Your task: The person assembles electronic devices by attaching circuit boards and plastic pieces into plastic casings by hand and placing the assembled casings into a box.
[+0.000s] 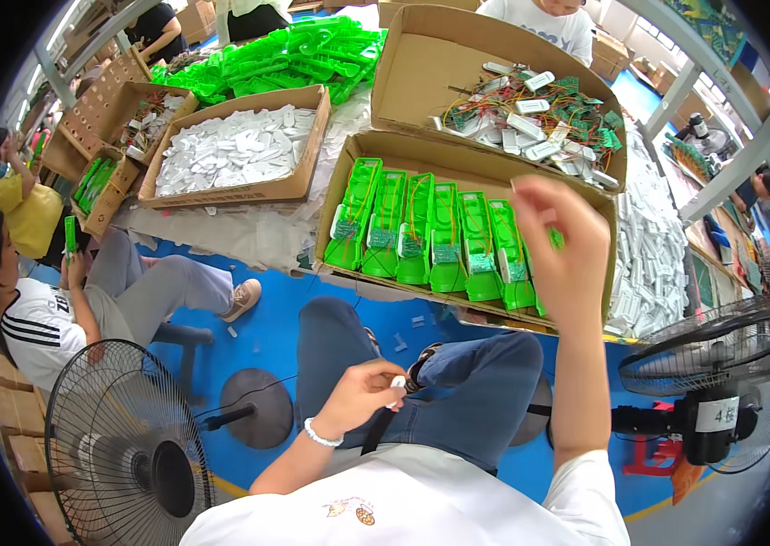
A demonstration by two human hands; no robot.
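Observation:
My left hand (362, 398) is held low over my lap, its fingers pinching a small white plastic piece (397, 383). My right hand (567, 238) is raised above the right end of a shallow cardboard box (335, 211), its fingers bent and smeared by motion. Whether anything is between them cannot be made out. Inside that box stands a row of several bright green plastic housings (418, 227), with green circuit boards and thin orange wires on them. The housings at the right end are partly hidden behind my right hand and forearm.
Behind stands a larger carton (417, 64) with wired circuit boards and white cases (530, 114). At left are a box of white plastic parts (239, 150) and a green housing heap (298, 55). Fans (130, 446) (712, 364) flank me. A seated co-worker (48, 309) holds a green piece.

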